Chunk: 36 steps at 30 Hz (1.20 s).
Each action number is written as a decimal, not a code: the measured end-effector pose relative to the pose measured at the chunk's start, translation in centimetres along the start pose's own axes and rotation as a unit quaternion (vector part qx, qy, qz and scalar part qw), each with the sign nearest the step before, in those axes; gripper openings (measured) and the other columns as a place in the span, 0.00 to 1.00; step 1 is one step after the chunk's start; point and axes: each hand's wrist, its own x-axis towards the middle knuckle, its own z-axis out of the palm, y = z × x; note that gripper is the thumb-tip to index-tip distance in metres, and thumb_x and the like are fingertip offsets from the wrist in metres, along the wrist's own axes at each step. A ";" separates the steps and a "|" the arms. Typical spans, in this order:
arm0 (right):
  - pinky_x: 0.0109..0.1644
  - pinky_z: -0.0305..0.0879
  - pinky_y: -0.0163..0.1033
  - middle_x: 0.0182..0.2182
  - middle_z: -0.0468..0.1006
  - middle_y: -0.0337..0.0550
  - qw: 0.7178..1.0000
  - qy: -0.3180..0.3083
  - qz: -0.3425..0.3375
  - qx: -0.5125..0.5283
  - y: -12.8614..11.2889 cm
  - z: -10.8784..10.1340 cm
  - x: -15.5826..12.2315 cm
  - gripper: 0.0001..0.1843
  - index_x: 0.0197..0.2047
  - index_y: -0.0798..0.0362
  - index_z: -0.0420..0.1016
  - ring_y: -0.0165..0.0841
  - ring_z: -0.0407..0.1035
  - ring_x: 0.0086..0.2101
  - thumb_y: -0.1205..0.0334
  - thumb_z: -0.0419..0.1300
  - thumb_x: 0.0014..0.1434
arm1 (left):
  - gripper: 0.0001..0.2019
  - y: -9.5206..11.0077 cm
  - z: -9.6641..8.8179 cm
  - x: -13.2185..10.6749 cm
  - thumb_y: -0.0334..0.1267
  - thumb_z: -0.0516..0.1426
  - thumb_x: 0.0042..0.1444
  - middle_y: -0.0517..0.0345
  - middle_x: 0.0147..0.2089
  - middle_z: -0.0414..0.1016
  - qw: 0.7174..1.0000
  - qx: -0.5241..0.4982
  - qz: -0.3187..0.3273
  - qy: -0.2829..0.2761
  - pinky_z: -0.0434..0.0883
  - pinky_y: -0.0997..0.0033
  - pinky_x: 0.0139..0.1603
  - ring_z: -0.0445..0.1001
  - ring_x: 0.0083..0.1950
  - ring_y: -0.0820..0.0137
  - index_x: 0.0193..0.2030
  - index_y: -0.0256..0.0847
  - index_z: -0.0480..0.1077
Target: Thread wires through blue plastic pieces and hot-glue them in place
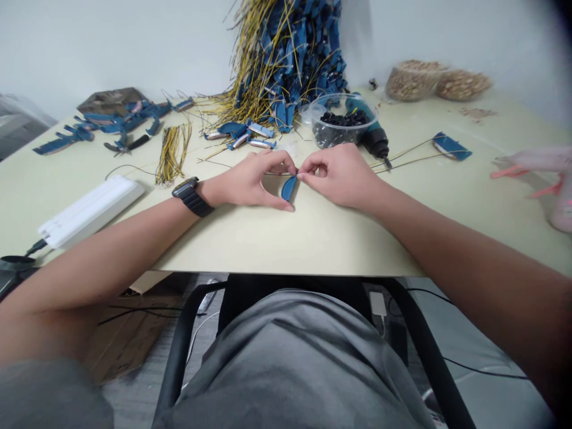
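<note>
My left hand (255, 182) rests on the cream table (286, 244), thumb and fingers curled round a small blue curved part (288, 188) that stands on its tip. My right hand (338, 176) meets it from the right, its fingertips pinched at the top of that part, where a thin wire runs across. A black watch (192, 196) sits on my left wrist. Both hands are closed on the piece, just in front of a clear tub of black bits (342, 122).
A tall heap of blue parts with yellow wires (290, 56) leans against the wall. A yellow wire bundle (172, 149), loose blue parts (120, 122), a white power strip (92, 208), an electric screwdriver (373, 137), two tubs (413, 80) and a pink spray bottle (552, 179) lie around.
</note>
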 end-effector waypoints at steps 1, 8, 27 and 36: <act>0.51 0.72 0.51 0.33 0.87 0.46 1.000 -0.001 -0.003 -0.002 0.1 0.0 0.0 0.12 0.49 0.50 0.98 0.43 0.77 0.36 0.54 0.73 0.78 | 0.49 -0.1 0.0 0.0 0.87 0.80 0.54 0.46 0.60 0.91 1.000 0.002 0.001 -0.001 0.84 0.47 0.70 0.88 0.61 0.50 0.61 0.46 0.84; 0.50 0.69 0.50 0.36 0.91 0.48 0.999 -0.002 -0.031 -0.038 0.3 0.3 0.1 0.13 0.48 0.51 0.99 0.42 0.77 0.35 0.66 0.69 0.74 | 0.51 -0.1 0.2 0.0 0.88 0.80 0.53 0.44 0.63 0.90 1.000 -0.028 0.011 0.003 0.85 0.45 0.73 0.89 0.62 0.51 0.63 0.45 0.83; 0.54 0.67 0.51 0.51 0.93 0.55 0.992 -0.017 -0.057 -0.115 -0.6 0.0 -0.6 0.11 0.55 0.51 0.95 0.52 0.82 0.51 0.64 0.67 0.81 | 0.50 -0.3 0.0 0.3 0.91 0.79 0.49 0.49 0.54 0.93 1.000 0.027 -0.010 0.009 0.80 0.49 0.66 0.86 0.56 0.50 0.58 0.49 0.86; 0.50 0.66 0.52 0.50 0.93 0.56 0.982 -0.037 -0.091 -0.160 -1.0 0.0 -0.6 0.19 0.60 0.53 0.97 0.52 0.83 0.50 0.66 0.61 0.83 | 0.53 0.0 -0.1 0.4 0.95 0.77 0.45 0.49 0.53 0.91 1.000 0.025 -0.017 0.009 0.80 0.49 0.65 0.85 0.56 0.50 0.55 0.48 0.84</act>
